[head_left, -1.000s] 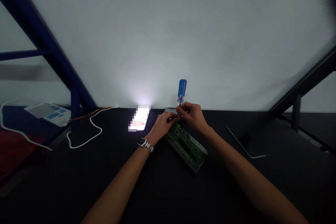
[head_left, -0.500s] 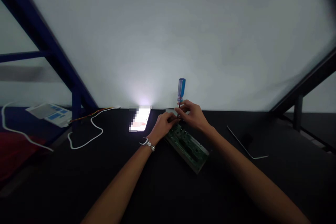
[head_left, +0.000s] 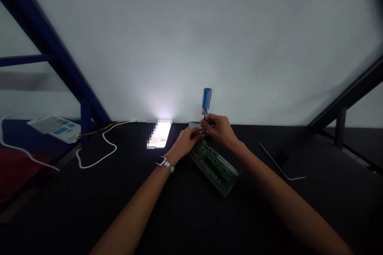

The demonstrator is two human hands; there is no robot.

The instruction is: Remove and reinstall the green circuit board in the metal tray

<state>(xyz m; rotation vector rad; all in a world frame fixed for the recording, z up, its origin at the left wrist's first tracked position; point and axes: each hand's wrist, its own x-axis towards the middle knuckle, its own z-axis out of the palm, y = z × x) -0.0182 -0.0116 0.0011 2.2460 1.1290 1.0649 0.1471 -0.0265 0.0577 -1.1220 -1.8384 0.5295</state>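
Note:
A blue-handled screwdriver [head_left: 206,99] stands nearly upright over the far end of a green circuit board [head_left: 214,163] on the black table. My right hand [head_left: 218,127] pinches its metal shaft just below the handle. At the board's far left end my left hand [head_left: 186,142] rests with thumb and fingers closed together near the screwdriver's tip. What the left fingers grip, if anything, is too small to tell. The tip itself is hidden between the fingers. A metal watch is on my left wrist.
A lit phone [head_left: 160,133] lies left of my left hand. Farther left are a white cable [head_left: 116,149] and a white-and-blue card [head_left: 56,128]. A bent metal rod [head_left: 275,162] lies at the right. A white wall [head_left: 254,48] rises behind the black table [head_left: 167,215].
The fingers of my right hand have shifted slightly up the screwdriver's shaft, closer to the handle. My left hand stays at the board's end.

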